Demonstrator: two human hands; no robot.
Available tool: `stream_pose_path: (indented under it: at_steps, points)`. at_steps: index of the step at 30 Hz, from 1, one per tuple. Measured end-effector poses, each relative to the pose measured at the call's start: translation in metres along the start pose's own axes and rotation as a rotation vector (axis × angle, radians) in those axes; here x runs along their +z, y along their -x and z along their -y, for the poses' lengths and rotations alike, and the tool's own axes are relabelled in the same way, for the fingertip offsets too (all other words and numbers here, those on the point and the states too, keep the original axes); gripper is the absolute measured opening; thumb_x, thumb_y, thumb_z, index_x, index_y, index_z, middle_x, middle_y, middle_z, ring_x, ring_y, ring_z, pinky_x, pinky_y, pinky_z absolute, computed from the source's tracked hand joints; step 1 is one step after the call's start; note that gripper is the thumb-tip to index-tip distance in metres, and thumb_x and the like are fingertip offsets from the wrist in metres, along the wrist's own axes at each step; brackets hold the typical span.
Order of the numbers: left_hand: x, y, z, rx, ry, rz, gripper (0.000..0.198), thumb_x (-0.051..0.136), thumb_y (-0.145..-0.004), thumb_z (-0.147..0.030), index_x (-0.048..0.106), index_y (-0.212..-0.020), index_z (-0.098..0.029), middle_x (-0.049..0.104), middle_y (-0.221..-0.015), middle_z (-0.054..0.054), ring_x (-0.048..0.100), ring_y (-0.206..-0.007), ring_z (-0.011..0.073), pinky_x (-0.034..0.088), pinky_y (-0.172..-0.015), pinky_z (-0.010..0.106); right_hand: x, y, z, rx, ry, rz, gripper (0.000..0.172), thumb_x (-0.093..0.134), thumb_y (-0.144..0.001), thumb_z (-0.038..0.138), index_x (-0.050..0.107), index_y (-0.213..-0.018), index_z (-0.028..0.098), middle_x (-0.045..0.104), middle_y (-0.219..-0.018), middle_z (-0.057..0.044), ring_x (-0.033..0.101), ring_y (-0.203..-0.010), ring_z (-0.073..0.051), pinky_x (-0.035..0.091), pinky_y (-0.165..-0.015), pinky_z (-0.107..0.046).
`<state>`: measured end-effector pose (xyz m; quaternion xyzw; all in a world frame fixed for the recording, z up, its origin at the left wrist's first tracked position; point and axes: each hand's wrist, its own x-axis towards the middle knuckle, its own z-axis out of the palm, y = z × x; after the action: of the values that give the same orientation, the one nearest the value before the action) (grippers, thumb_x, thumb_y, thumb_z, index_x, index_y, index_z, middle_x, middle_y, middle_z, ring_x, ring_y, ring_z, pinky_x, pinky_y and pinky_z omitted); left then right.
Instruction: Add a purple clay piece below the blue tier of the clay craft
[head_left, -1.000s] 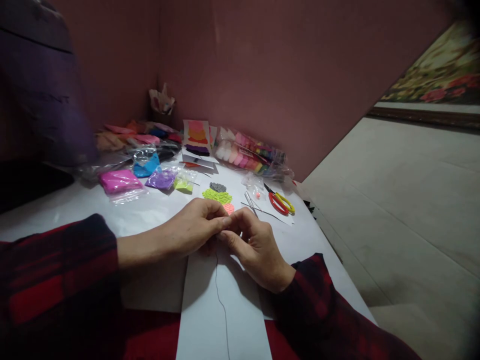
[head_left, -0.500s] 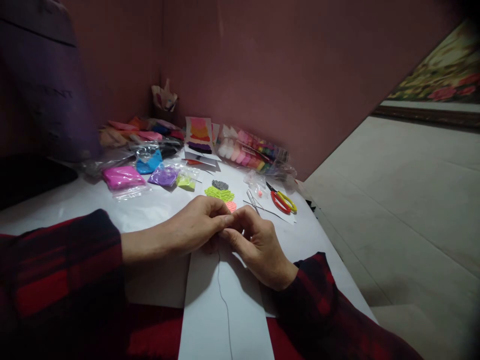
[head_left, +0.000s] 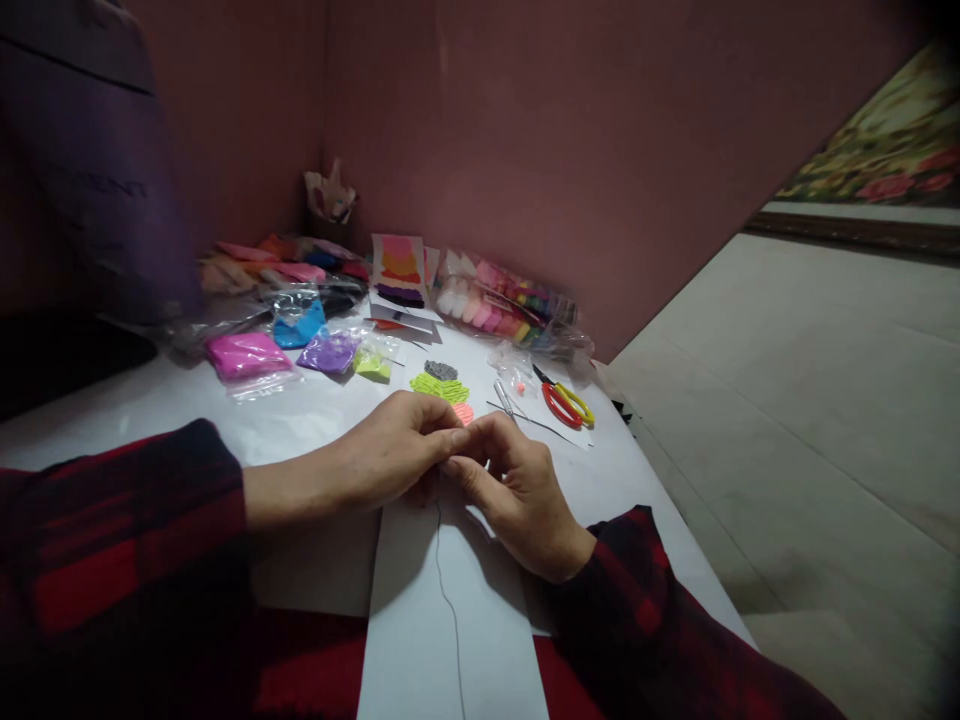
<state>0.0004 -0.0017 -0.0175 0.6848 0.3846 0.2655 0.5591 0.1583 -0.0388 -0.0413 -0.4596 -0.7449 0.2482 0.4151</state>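
Observation:
My left hand [head_left: 386,445] and my right hand [head_left: 521,490] meet over a white sheet of paper [head_left: 491,630], fingertips touching. Both are closed in a pinch, and whatever lies between the fingers is hidden. A thin dark wavy line [head_left: 452,605] runs down the sheet from under my fingers. Just beyond the fingertips are a coral clay-like patch [head_left: 463,413], a yellow-green textured patch [head_left: 439,387] and a grey patch [head_left: 441,370]. My left fingers partly cover the coral one.
Scissors with red and yellow handles [head_left: 568,405] lie right, near a slim metallic tool [head_left: 503,398] and a small clear bag [head_left: 516,370]. Pink [head_left: 247,355], purple [head_left: 328,352] and blue [head_left: 298,325] packets sit left. A multicoloured clay pack [head_left: 502,300] rests by the wall.

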Motion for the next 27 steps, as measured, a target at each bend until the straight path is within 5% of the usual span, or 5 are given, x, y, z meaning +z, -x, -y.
stream_pose_path:
  at_steps: [27]
  points:
    - [-0.0015,-0.0007,-0.0043,0.019,0.045,-0.054,0.017,0.056,-0.081,-0.028,0.058,-0.071,-0.016,0.052,-0.052,-0.005,0.05,-0.044,0.0106,0.037,-0.044,0.021,0.0012,0.0001,-0.0007,0.039,0.028,-0.067,0.01,0.061,-0.082,0.019,0.053,-0.089,0.02,0.058,-0.064,0.003,0.05,-0.053,-0.011,0.037,-0.047,-0.025]
